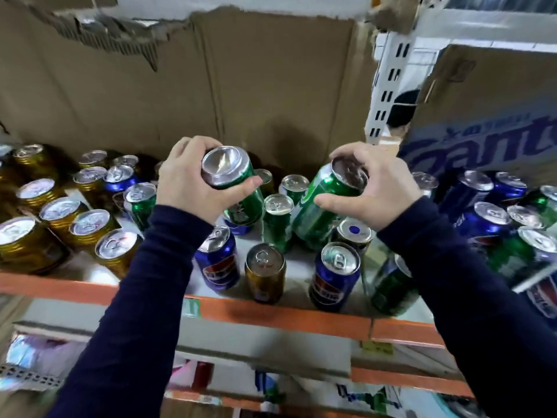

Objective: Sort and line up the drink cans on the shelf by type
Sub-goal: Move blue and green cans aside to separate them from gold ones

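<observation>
My left hand (pixel 193 182) grips a green can (pixel 241 191) that is tilted with its bare bottom toward me, held above the shelf. My right hand (pixel 376 185) holds a second green can (pixel 319 206) by its top, leaning left. Under and between them stand more green cans (pixel 277 218), blue cans (pixel 218 257) and one gold can (pixel 265 273). Several gold cans (pixel 60 218) are lined up at the left. Blue and green cans (pixel 488 218) are mixed at the right.
The shelf has an orange front edge (pixel 271 315). Brown cardboard (pixel 241 79) forms the back wall. A printed carton (pixel 482 131) leans at the right beside a white slotted upright (pixel 388 86). Lower shelves hold packaged goods.
</observation>
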Available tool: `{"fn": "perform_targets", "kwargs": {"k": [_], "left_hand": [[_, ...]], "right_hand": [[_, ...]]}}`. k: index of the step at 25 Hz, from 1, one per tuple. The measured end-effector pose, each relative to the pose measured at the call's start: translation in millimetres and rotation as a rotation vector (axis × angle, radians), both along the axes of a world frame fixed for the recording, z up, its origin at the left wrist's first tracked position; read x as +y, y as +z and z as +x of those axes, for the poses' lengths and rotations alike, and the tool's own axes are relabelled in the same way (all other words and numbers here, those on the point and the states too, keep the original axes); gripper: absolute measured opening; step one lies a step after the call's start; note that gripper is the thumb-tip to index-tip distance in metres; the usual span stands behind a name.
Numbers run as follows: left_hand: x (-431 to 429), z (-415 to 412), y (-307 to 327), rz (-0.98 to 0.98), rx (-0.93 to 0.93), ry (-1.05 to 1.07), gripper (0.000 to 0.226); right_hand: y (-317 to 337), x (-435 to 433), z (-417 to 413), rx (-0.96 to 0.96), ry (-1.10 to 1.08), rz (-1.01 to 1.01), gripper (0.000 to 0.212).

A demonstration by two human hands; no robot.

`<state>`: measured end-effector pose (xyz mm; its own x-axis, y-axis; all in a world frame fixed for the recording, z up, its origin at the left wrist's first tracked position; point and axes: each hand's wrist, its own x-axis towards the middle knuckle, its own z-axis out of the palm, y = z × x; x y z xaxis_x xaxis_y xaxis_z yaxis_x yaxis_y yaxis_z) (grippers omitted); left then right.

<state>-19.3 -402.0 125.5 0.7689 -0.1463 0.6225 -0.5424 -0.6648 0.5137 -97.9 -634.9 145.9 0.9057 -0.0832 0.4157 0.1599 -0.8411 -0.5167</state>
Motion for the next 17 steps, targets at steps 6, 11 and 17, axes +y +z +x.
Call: {"fn": "perform_targets", "kwargs": {"k": [6, 11, 17], "left_hand": [[10.2, 31.7, -18.1, 0.109, 0.105, -0.130, 0.061], [2.5, 36.1, -29.3, 0.199, 0.193, -0.215, 0.064], [3.4, 39.3, -39.2, 0.340, 0.330, -0.235, 0.079]], "right_hand": [[-42.9, 35.7, 11.9, 0.285, 0.011, -0.249, 0.071], [-66.7, 47.2, 12.4, 0.398, -0.001, -0.265, 0.076], [-73.9, 39.3, -1.4, 0.313, -0.020, -0.163, 0.072]]}}
